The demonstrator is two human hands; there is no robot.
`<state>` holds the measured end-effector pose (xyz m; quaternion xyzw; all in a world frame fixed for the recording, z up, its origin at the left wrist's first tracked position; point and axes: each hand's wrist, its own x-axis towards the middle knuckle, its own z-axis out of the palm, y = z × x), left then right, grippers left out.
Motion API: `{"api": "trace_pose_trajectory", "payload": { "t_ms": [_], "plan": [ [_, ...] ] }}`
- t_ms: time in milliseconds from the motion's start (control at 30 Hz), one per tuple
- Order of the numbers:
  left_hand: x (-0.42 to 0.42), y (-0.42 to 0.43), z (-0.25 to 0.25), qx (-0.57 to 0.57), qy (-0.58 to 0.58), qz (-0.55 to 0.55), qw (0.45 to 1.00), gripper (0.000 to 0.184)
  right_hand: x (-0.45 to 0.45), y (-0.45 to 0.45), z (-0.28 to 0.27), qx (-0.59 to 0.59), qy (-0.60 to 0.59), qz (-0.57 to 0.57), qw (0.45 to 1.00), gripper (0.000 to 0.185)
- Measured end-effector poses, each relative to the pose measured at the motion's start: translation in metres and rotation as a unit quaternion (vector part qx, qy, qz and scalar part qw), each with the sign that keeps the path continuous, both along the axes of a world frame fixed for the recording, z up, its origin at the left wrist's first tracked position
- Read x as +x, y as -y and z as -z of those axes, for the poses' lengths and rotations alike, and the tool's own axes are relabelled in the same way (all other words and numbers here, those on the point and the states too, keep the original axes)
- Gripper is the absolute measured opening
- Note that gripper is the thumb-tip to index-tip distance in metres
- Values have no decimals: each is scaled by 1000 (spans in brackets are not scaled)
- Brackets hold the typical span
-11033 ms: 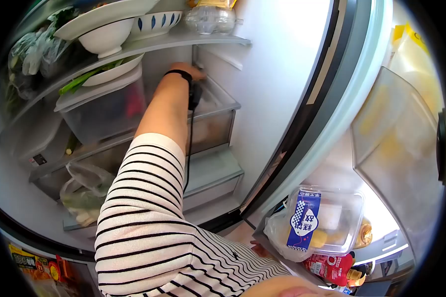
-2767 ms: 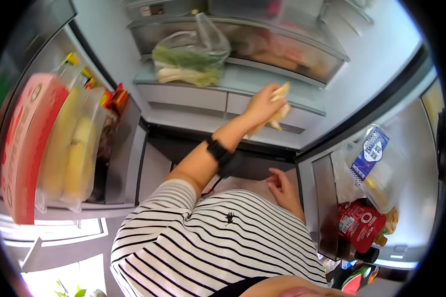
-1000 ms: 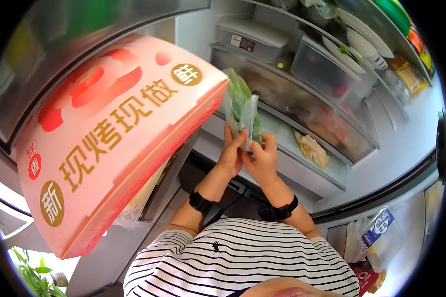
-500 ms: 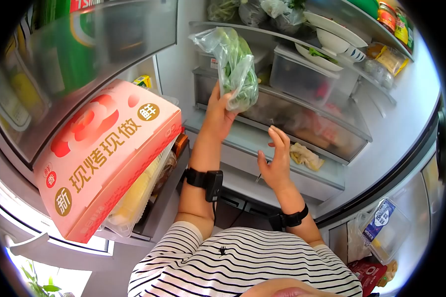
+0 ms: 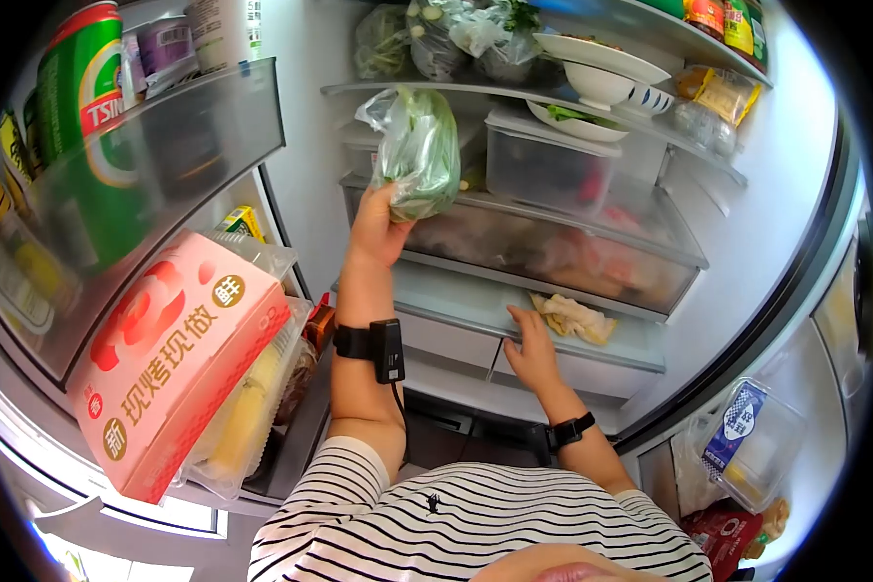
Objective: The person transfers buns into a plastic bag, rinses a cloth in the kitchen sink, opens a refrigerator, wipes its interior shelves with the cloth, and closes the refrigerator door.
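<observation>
My left hand (image 5: 382, 225) is closed round the lower end of a clear plastic bag of green leafy vegetables (image 5: 419, 155). I see the bag raised in front of the fridge's middle shelf, with its loose top to the upper left. Below and to the right, my right hand (image 5: 532, 354) holds nothing, its fingers apart near the front of the low glass shelf (image 5: 446, 291). Just beyond those fingertips lies a crumpled, pale yellow bag-like item (image 5: 574, 318). Whether the fingers touch the shelf, I cannot tell.
A see-through drawer (image 5: 543, 242) sits under a lidded plastic box (image 5: 548, 165). Stacked bowls and plates (image 5: 601, 82) stand above. The left door carries a pink carton (image 5: 179, 359) jutting outward and a green can (image 5: 87, 136). A clear container (image 5: 752, 446) is in the right door.
The view has shifted, so the fridge contents appear further left. My left hand still grips the bag, now slightly lower in view. My right hand has come down closer to me.
</observation>
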<state>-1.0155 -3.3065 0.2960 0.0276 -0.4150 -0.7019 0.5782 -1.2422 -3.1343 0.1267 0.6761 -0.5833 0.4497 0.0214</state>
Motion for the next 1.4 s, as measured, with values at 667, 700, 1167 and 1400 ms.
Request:
{"api": "trace_pose_trajectory", "payload": {
  "t_ms": [667,700,1167,1400],
  "plan": [
    [20,-7,-16,11,-54,-69,996,50,5,7,7,-22,-75,36,996,51],
    [23,-1,-16,15,-62,-71,995,50,5,7,7,-22,-75,34,996,50],
    [-2,74,-45,44,-46,-110,992,62,6,6,4,-21,-118,21,993,44],
    [-10,119,-81,163,-26,-309,937,90,0,4,2,-10,-110,-7,994,39]
  ]
}}
